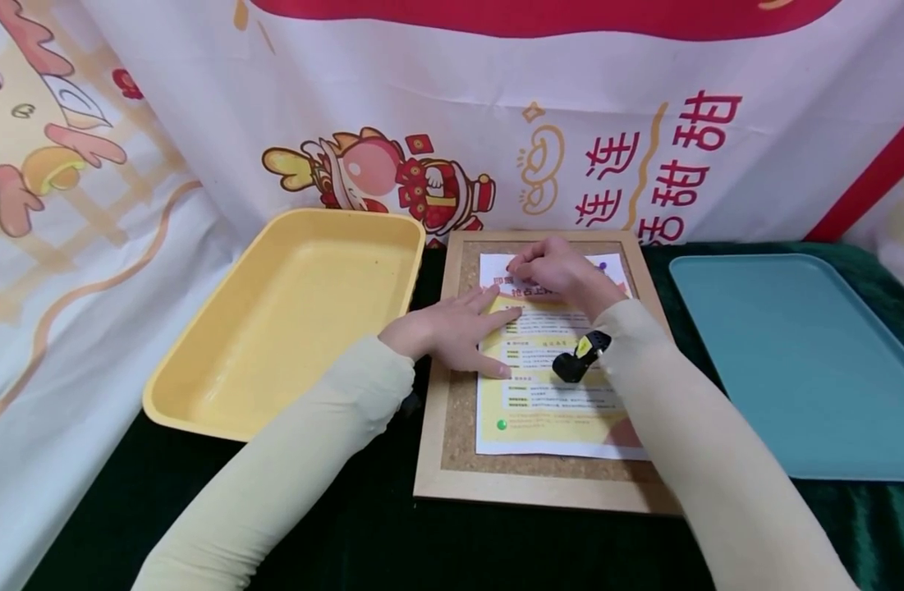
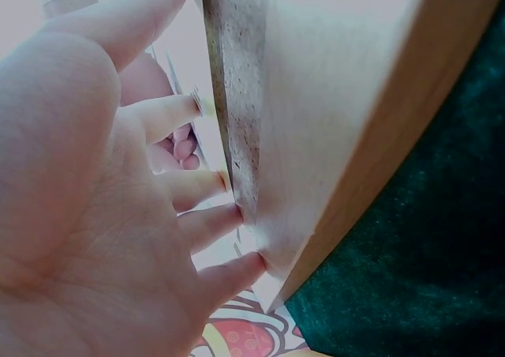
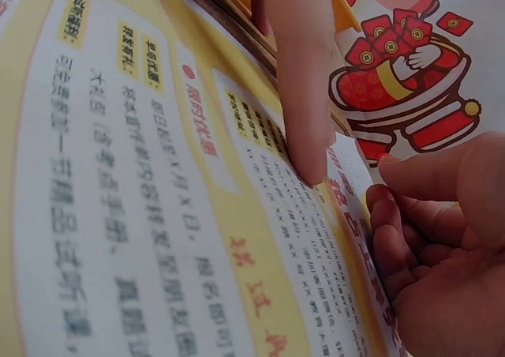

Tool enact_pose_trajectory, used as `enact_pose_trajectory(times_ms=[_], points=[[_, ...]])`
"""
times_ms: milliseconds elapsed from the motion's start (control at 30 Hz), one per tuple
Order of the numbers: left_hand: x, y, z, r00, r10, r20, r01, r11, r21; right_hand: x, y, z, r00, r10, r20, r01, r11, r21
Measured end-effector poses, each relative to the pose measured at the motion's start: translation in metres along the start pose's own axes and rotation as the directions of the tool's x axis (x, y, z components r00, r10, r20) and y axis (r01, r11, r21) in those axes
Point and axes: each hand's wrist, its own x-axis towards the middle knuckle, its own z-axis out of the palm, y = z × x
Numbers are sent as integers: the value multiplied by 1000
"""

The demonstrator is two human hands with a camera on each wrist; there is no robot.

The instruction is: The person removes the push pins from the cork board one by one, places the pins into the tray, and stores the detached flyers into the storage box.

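A printed sheet [image 1: 562, 417] with yellow and white panels lies on a wood-framed cork board [image 1: 459, 410]. My left hand [image 1: 459, 328] rests spread over the sheet's left edge, fingertips on the paper. At the sheet's upper left corner, my right hand [image 1: 558, 267] pinches a small red pushpin [image 3: 385, 160], mostly hidden between thumb and forefinger. A green pushpin [image 1: 502, 424] sits in the lower left corner and a purple pushpin [image 1: 603, 265] in the upper right. The right forearm covers the lower right corner.
Left of the board stands a deep yellow tray [image 1: 193, 402], its right side close to the left forearm. A flat blue-green tray [image 1: 806, 369] lies to the right. Dark green cloth [image 1: 348, 525] covers the table, and a printed white curtain [image 1: 437, 74] hangs behind.
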Motion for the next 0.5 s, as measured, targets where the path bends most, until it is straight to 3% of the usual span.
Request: enact_pose_trajectory(times_ms=[500], points=[[1,1,0,1000,-5,-5,5,1000,-1,-12,2,-17,999,18,28,-15,997,-80]])
